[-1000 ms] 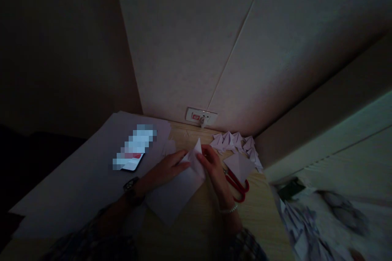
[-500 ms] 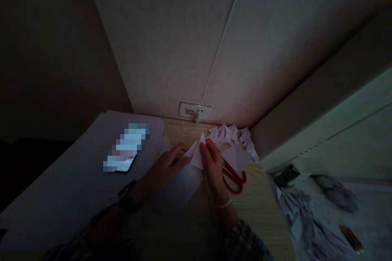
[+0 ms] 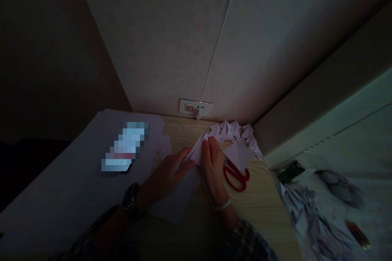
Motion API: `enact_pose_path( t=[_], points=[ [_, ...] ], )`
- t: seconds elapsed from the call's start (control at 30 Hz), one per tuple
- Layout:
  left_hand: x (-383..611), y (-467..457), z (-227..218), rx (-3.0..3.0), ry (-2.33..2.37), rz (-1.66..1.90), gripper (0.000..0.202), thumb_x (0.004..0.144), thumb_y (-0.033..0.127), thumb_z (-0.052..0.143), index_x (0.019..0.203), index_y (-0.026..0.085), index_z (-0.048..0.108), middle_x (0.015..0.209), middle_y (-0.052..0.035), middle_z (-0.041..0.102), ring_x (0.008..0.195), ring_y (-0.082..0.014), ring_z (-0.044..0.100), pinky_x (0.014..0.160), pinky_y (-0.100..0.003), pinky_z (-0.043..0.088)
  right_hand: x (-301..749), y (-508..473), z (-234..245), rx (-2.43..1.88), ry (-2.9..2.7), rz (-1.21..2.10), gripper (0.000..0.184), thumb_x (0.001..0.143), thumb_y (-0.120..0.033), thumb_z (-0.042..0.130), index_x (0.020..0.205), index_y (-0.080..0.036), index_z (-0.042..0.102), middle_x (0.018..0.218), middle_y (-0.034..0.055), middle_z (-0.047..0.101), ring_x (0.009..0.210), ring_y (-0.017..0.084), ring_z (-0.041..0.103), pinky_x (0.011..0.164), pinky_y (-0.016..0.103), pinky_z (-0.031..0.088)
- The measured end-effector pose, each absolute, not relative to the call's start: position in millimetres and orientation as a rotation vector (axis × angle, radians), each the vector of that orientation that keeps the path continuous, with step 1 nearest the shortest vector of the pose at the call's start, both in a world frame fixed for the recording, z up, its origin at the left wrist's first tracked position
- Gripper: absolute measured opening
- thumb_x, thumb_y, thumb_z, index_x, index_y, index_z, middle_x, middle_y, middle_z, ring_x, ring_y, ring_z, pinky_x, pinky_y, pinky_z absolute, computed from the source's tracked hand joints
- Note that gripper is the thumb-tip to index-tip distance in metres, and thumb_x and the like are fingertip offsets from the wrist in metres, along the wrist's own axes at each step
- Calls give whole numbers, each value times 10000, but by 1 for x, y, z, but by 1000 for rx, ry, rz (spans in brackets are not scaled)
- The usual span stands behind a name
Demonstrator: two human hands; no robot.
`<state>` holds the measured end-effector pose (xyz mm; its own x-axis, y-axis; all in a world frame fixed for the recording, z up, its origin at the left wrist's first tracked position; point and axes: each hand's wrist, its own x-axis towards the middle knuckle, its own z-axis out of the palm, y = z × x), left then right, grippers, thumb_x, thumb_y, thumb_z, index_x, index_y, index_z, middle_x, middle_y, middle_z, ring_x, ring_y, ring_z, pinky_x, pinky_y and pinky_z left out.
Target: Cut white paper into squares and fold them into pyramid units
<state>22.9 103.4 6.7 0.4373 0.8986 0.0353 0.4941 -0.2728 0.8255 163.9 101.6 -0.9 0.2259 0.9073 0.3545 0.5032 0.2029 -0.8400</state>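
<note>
A folded piece of white paper (image 3: 198, 151) with a pointed top is held up between both hands. My left hand (image 3: 168, 171) pinches its left edge between thumb and fingers. On its right side, my right hand (image 3: 213, 167) grips it with the thumb across the front. Beneath the hands lies a flat white sheet (image 3: 176, 204), partly covered by them. Red-handled scissors (image 3: 237, 176) rest just right of my right hand, their blades hidden under a creased paper square (image 3: 239, 155). Several folded paper pieces (image 3: 234, 129) stand in a curved row behind that square.
A phone (image 3: 125, 147) with a blurred screen lies on large white sheets (image 3: 76, 179) at the left. A wall socket (image 3: 195, 108) with a plug sits behind the wooden tabletop (image 3: 257, 212). Lower right, many paper pieces (image 3: 318, 224) lie beyond the table's edge.
The folded paper has turned so its front looks narrower, and both hands have closed in around it. The left hand's fingers are drawn closer together. The camera view has shifted slightly.
</note>
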Motion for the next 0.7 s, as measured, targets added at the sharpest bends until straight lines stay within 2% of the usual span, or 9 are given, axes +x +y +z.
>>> enact_pose_path(
  t=[0.2, 0.3, 0.4, 0.57, 0.7],
  points=[
    [24, 105, 0, 1937, 1125, 610, 275, 915, 340, 411, 1029, 176, 600, 836, -64, 726, 760, -241, 668, 675, -304, 442, 163, 102, -1, -1457, -1511, 398, 250, 951, -303, 307, 712, -260, 365, 746, 27, 445, 734, 229, 450, 706, 384, 356],
    [24, 105, 0, 1925, 1129, 631, 263, 913, 335, 410, 961, 171, 610, 844, -82, 728, 781, -252, 671, 690, -310, 444, 162, 101, 0, -1461, -1542, 364, 248, 953, -298, 298, 722, -257, 378, 760, 41, 457, 753, 242, 456, 713, 399, 365],
    [24, 105, 1, 1913, 1132, 641, 257, 912, 340, 409, 863, 185, 608, 781, -57, 720, 724, -236, 663, 655, -298, 441, 163, 100, 2, -1443, -1551, 369, 255, 952, -284, 303, 720, -254, 403, 767, 45, 474, 774, 247, 476, 736, 407, 383],
    [21, 107, 7, 1865, 1138, 690, 278, 915, 381, 409, 825, 195, 594, 737, -8, 691, 663, -200, 624, 631, -276, 435, 169, 100, 6, -1324, -1490, 665, 247, 942, -324, 381, 713, -253, 443, 760, 14, 494, 764, 214, 506, 735, 351, 415],
    [18, 108, 13, 1755, 1122, 715, 298, 912, 391, 394, 831, 182, 591, 752, -10, 680, 690, -200, 623, 634, -273, 435, 174, 102, 10, -1236, -1494, 892, 115, 856, -309, 541, 770, -232, 546, 785, -1, 557, 763, 196, 532, 712, 313, 431]
  ],
)
